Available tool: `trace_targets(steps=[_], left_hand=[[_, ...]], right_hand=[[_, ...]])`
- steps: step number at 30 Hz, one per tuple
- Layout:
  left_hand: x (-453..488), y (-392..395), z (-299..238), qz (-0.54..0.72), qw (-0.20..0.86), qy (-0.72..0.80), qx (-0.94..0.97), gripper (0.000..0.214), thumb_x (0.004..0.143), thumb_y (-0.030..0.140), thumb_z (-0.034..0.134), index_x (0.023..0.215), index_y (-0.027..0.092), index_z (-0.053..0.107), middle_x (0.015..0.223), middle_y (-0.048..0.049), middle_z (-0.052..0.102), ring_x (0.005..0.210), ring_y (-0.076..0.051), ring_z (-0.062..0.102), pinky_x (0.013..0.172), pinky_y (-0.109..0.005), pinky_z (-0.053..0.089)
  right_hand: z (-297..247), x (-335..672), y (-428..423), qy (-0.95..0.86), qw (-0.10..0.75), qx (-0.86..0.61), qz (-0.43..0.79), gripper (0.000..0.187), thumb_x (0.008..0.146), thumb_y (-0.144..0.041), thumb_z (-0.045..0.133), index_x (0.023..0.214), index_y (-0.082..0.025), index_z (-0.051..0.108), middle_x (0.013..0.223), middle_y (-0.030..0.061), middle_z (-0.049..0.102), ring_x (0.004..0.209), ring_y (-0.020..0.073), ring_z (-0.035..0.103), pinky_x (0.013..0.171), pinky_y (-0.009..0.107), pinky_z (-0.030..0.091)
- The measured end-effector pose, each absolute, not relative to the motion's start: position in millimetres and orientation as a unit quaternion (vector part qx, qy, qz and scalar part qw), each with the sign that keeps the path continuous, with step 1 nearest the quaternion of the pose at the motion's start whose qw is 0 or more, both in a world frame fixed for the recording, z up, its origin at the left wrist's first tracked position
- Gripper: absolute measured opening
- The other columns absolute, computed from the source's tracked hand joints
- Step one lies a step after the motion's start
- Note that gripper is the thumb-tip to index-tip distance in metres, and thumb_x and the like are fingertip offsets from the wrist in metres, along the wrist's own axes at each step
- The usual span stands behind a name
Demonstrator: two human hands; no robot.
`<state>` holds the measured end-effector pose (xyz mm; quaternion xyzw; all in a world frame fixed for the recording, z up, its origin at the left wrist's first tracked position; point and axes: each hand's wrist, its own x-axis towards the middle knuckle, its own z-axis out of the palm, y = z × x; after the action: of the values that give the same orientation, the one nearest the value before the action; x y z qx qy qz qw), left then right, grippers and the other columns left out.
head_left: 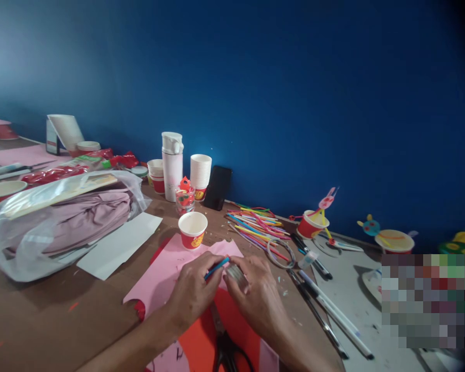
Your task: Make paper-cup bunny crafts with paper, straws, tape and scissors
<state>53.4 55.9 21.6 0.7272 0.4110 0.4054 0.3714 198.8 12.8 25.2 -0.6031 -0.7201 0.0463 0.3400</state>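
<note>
- Head view, far left: a plastic bag (19, 248) slumps on the tabletop (34, 320), with a white card (120, 245) just beside it; a sleeve catching the card could drag it.
- Further right, pink paper (158, 284) spreads beneath the hands, its edges uneven; a forearm pressing on it might crease it.
- At its far edge stands a paper cup (192, 233), upright and near the knuckles; an outward nudge could tip it.
- Left hand (191, 284): grip clamped on a blue stick (217, 267), raised over the paper; too hard a pinch could bend it.
- Scissors (225, 345) lie below, blades pointing away under the hands; lowering a wrist carelessly risks a scrape.
- Right hand (259, 292): grip closed around a small greyish piece (237, 278), possibly a tape roll; a loose hold could drop it.
- Farther right, loose coloured sticks (256, 227) and pens (337, 312) could roll if the elbow swings out.
</note>
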Motion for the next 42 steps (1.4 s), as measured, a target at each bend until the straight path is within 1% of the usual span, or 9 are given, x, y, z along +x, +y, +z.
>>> trace_targets(steps=[8,14,16,20,22,28,32,34,42], left_hand=[[55,57,18,0.398,0.367,0.436,0.719,0.016,0.078,0.025,0.053,0.081,0.021,0.068,0.080,-0.0044,0.068,0.073,-0.018,0.059,0.069,-0.024,0.041],[59,58,18,0.396,0.362,0.453,0.712,0.016,0.077,0.025,0.053,0.079,0.022,0.069,0.079,-0.0033,0.068,0.074,-0.018,0.060,0.069,-0.023,0.041],[61,57,20,0.393,0.391,0.461,0.693,0.016,0.075,0.025,0.054,0.077,0.021,0.069,0.075,-0.0029,0.068,0.071,-0.017,0.059,0.066,-0.023,0.042],[65,58,18,0.355,0.492,0.460,0.648,0.018,0.076,0.029,0.052,0.073,0.017,0.066,0.062,-0.0005,0.062,0.052,-0.013,0.054,0.050,-0.022,0.040],[66,60,13,0.340,0.536,0.444,0.632,0.020,0.077,0.031,0.051,0.072,0.016,0.064,0.059,0.0001,0.060,0.047,-0.012,0.052,0.048,-0.022,0.039],[65,66,11,0.315,0.624,0.382,0.605,0.019,0.074,0.028,0.054,0.076,0.014,0.066,0.060,-0.0004,0.058,0.051,-0.012,0.050,0.047,-0.021,0.040],[62,67,24,0.317,0.658,0.373,0.572,0.018,0.071,0.028,0.057,0.071,0.012,0.066,0.059,-0.0016,0.059,0.056,-0.012,0.051,0.054,-0.022,0.040],[61,67,27,0.323,0.650,0.376,0.575,0.020,0.071,0.030,0.058,0.067,0.012,0.066,0.059,-0.0018,0.059,0.056,-0.012,0.050,0.056,-0.022,0.038],[61,67,16,0.357,0.504,0.430,0.659,0.025,0.077,0.032,0.052,0.060,0.014,0.058,0.060,0.0006,0.054,0.060,-0.012,0.047,0.058,-0.022,0.036]], right_hand=[[18,200,13,-0.715,0.348,-0.606,-0.002,0.022,0.082,-0.024,0.053,0.102,-0.018,0.059,0.087,0.0063,0.062,0.084,0.0218,0.052,0.075,0.033,0.037],[27,202,14,-0.751,0.327,-0.570,-0.065,0.011,0.081,-0.019,0.052,0.087,-0.018,0.062,0.072,0.0036,0.060,0.077,0.0197,0.051,0.085,0.038,0.031],[31,202,14,-0.755,0.306,-0.574,-0.087,0.011,0.081,-0.019,0.052,0.085,-0.018,0.062,0.070,0.0035,0.060,0.075,0.0194,0.052,0.088,0.040,0.029],[36,203,13,-0.759,0.269,-0.584,-0.108,0.008,0.079,-0.017,0.054,0.077,-0.019,0.062,0.067,0.0029,0.061,0.073,0.0190,0.051,0.090,0.040,0.026],[37,204,13,-0.760,0.258,-0.588,-0.105,0.008,0.077,-0.016,0.056,0.074,-0.019,0.062,0.066,0.0025,0.061,0.073,0.0191,0.052,0.092,0.041,0.024],[38,207,13,-0.759,0.259,-0.590,-0.099,0.007,0.075,-0.014,0.057,0.075,-0.019,0.062,0.066,0.0023,0.061,0.073,0.0191,0.052,0.090,0.039,0.026],[40,204,13,-0.766,0.264,-0.574,-0.122,0.010,0.078,-0.015,0.054,0.073,-0.019,0.061,0.065,0.0021,0.060,0.072,0.0192,0.050,0.090,0.041,0.026],[40,203,12,-0.770,0.259,-0.568,-0.130,0.012,0.080,-0.015,0.052,0.073,-0.019,0.061,0.064,0.0020,0.059,0.070,0.0187,0.050,0.090,0.041,0.026],[38,200,9,-0.776,0.250,-0.568,-0.116,0.011,0.082,-0.017,0.051,0.081,-0.018,0.061,0.071,0.0039,0.061,0.079,0.0201,0.053,0.096,0.043,0.022]])
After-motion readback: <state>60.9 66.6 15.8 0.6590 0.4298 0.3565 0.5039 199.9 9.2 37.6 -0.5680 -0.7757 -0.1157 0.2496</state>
